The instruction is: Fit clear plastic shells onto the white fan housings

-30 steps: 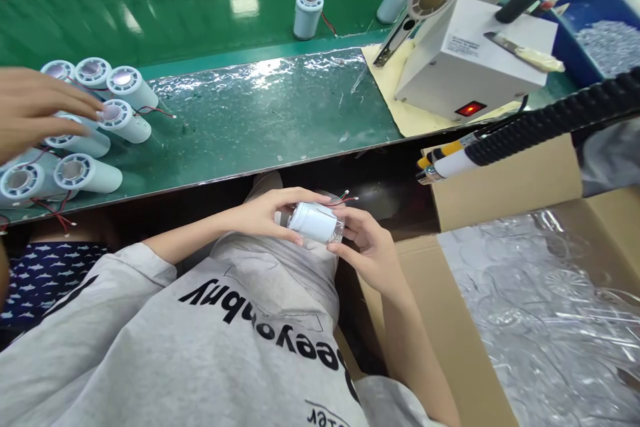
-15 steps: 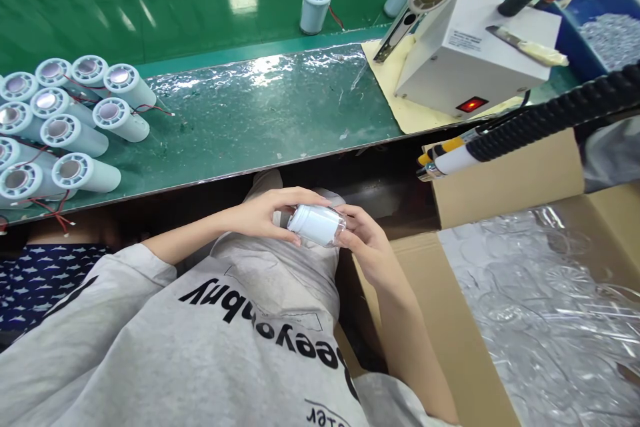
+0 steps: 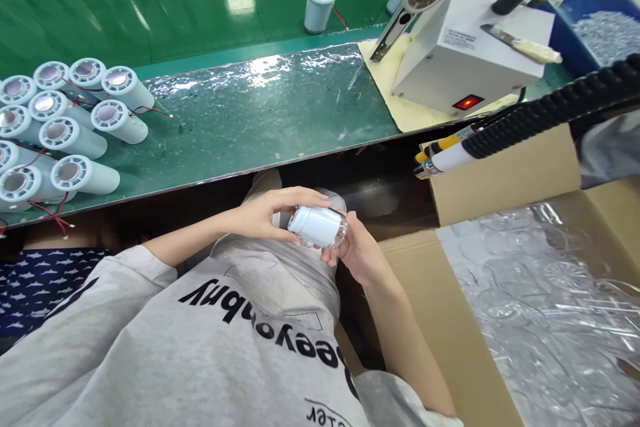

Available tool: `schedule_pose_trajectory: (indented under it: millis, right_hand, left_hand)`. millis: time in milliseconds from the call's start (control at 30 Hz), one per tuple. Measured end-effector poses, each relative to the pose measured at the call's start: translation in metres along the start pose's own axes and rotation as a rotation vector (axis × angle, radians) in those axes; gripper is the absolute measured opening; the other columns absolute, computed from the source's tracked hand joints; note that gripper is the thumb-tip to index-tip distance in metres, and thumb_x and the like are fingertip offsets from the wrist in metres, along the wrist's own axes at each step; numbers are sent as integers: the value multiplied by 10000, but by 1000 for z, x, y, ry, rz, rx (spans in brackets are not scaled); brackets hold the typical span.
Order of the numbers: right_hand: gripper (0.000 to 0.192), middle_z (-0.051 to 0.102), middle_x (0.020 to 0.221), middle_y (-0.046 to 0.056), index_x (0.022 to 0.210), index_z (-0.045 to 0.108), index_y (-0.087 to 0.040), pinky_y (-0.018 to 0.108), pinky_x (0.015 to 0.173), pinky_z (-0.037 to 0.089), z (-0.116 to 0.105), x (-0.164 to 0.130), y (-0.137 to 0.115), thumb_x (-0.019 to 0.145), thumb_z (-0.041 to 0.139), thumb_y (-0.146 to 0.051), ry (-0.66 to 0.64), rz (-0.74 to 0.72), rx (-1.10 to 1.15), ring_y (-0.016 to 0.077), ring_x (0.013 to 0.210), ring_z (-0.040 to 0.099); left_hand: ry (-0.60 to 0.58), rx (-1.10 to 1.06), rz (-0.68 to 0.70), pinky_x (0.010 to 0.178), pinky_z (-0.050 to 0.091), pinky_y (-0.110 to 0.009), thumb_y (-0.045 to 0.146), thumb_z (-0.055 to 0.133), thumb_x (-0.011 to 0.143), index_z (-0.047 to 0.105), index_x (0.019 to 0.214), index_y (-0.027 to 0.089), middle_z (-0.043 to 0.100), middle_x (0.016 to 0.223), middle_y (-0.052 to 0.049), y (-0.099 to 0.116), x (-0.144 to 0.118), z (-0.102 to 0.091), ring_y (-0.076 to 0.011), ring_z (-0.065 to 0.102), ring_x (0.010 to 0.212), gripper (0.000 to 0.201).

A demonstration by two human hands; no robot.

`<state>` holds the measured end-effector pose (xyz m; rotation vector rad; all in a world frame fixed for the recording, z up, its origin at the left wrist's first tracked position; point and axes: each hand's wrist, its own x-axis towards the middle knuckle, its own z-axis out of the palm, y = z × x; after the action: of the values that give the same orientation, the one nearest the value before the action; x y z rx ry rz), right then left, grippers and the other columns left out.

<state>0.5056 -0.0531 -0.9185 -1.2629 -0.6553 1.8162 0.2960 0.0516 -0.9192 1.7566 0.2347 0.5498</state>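
Below the bench edge, over my lap, I hold a white cylinder (image 3: pixel 317 225) lying on its side with a clear plastic cap on its right end. My left hand (image 3: pixel 265 212) grips its left end from above. My right hand (image 3: pixel 350 250) cups the capped right end from below. Both hands touch the cylinder. Its wires are hidden.
Several white cylinders (image 3: pixel 75 137) with red wires lie at the left of the green bench (image 3: pixel 260 113). One more cylinder (image 3: pixel 319 7) stands on the conveyor behind. A white machine (image 3: pixel 465 53) with a red light sits at the right. An open cardboard box (image 3: pixel 500 320) holds clear plastic caps.
Another person's hand at the far left has withdrawn from the cylinder pile. The red wire tips seen at the cylinder's right end are now covered, and my right hand has closed around that end.
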Motion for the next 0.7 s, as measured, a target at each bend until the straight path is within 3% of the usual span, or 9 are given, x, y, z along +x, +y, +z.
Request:
schedule_pose_trajectory:
  millis: [167, 233, 300, 367, 433, 500, 567, 700]
  right_hand:
    - [834, 657, 561, 49, 860, 641, -159, 198, 322, 435, 1, -1, 2, 674, 587, -969, -49, 127, 2, 130, 388, 573]
    - [869, 645, 558, 55, 862, 635, -163, 221, 322, 443, -1, -2, 6, 716, 466, -1003, -67, 101, -63, 149, 389, 578]
    - [863, 706, 689, 76, 1001, 635, -179, 271, 387, 526, -5, -5, 10, 756, 444, -984, -15, -70, -162, 189, 482, 654]
    - [799, 756, 1055, 127, 1203, 595, -232, 382, 652, 660, -9, -8, 12, 752, 626, -891, 98, -380, -315, 264, 830, 765]
    - [665, 649, 1388, 127, 1259, 597, -296, 505, 997, 601, -14, -11, 12, 758, 820, -673, 149, -670, -526, 317, 1233, 671]
    - [449, 595, 1485, 99, 1211, 660, -318, 554, 1143, 490, -18, -14, 12, 825, 841, -461, 108, -785, -699, 328, 1389, 562]
    - [379, 634, 1449, 88, 1231, 685, -330, 533, 1118, 516, -20, -16, 11, 876, 804, -386, 61, -740, -695, 320, 1356, 596]
    - [579, 712, 1323, 78, 1362, 637, -338, 462, 960, 620, -17, -21, 11, 852, 794, -561, 16, -485, -349, 303, 1154, 716]
  left_hand:
    - [11, -2, -67, 955, 577, -342, 314, 837, 818, 626, 1417, 275, 603, 1455, -151, 4, -1, 3, -299, 580, 1350, 637]
    - [16, -16, -134, 888, 588, -301, 314, 825, 822, 621, 1411, 263, 611, 1424, -145, 8, -2, 5, -283, 609, 1296, 625]
    - [40, -50, -209, 856, 589, -279, 324, 816, 825, 602, 1421, 254, 604, 1429, -141, 12, -3, 7, -262, 633, 1242, 637]
    - [66, -99, -284, 813, 588, -264, 354, 813, 822, 573, 1443, 245, 604, 1426, -138, 16, -2, 8, -232, 673, 1136, 675]
    - [69, -134, -350, 741, 579, -254, 400, 800, 832, 534, 1478, 232, 643, 1365, -135, 18, -2, 8, -183, 698, 958, 718]
    - [48, -126, -392, 675, 560, -253, 451, 780, 848, 509, 1505, 214, 699, 1252, -123, 20, 0, 7, -149, 680, 805, 749]
    - [19, -92, -379, 714, 570, -275, 465, 792, 841, 528, 1502, 216, 709, 1251, -125, 21, 1, 5, -175, 697, 858, 754]
    - [-55, -140, -257, 1023, 557, -365, 312, 826, 824, 574, 1478, 288, 541, 1553, -127, 23, 3, 3, -287, 592, 1346, 701]
